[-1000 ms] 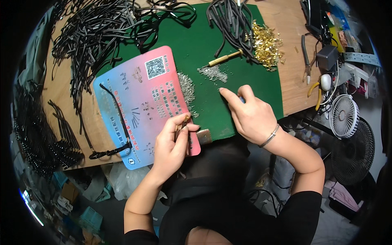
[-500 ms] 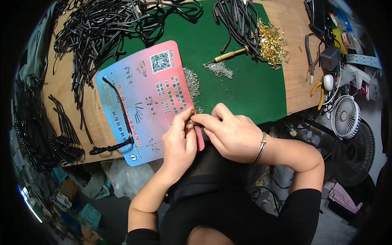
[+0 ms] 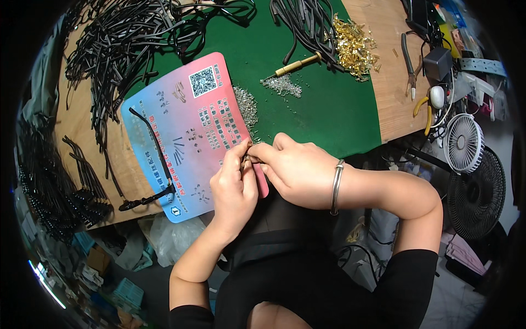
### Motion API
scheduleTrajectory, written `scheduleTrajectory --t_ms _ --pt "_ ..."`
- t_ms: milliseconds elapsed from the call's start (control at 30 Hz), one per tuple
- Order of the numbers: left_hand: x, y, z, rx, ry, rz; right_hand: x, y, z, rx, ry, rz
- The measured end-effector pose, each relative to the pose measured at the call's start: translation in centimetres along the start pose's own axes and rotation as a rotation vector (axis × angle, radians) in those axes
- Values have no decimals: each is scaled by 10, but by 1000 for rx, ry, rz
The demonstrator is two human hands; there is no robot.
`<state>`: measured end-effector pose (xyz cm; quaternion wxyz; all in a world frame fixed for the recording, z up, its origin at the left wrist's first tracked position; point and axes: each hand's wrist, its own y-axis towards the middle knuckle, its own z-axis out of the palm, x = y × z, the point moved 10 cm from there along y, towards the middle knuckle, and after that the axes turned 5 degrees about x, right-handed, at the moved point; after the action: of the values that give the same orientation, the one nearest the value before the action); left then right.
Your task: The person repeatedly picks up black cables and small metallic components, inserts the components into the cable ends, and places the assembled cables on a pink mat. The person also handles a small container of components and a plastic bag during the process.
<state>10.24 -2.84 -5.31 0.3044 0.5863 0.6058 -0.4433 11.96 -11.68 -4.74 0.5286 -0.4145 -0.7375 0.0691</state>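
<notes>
My left hand (image 3: 234,183) and my right hand (image 3: 304,172) meet at the near edge of a blue-and-pink printed mat (image 3: 164,123). Both are closed, fingertips pinched around a small dark and gold-coloured piece (image 3: 247,152). Fingers cover most of it, so its kind cannot be made out. Just beyond the fingertips lies a heap of tiny silver metal parts (image 3: 245,107). On the mat rest small sorted metal bits (image 3: 176,151) and a bent black eyeglasses part (image 3: 164,151). Farther off, a brass-handled screwdriver (image 3: 298,64) lies beside more tiny silver parts (image 3: 285,85).
A green cloth (image 3: 329,120) covers part of the wooden table (image 3: 393,109). Black eyeglass temples (image 3: 115,55) are piled far left, with more (image 3: 307,33) beside gold-coloured metal pieces (image 3: 353,46). Pliers (image 3: 408,60), a white fan (image 3: 463,143) and a black fan (image 3: 476,192) stand right.
The whole view has shifted a little, so the table things sit slightly farther left. Both hands stay together at the mat's edge, still pinching the small piece.
</notes>
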Motion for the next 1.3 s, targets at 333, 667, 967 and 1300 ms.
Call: scheduleTrajectory --t_ms 333,667,967,1300 --pt "-2 0 -2 -57 46 35 15 -8 -1 -87 -300 33" --pt "-18 -1 2 -12 57 85 13 -27 -13 -152 -215 -20" --pt "-2 16 -49 -177 -105 247 -14 -18 -25 -235 -96 -20" --pt "33 -7 -56 19 -736 -167 50 66 -152 -646 -651 -36"
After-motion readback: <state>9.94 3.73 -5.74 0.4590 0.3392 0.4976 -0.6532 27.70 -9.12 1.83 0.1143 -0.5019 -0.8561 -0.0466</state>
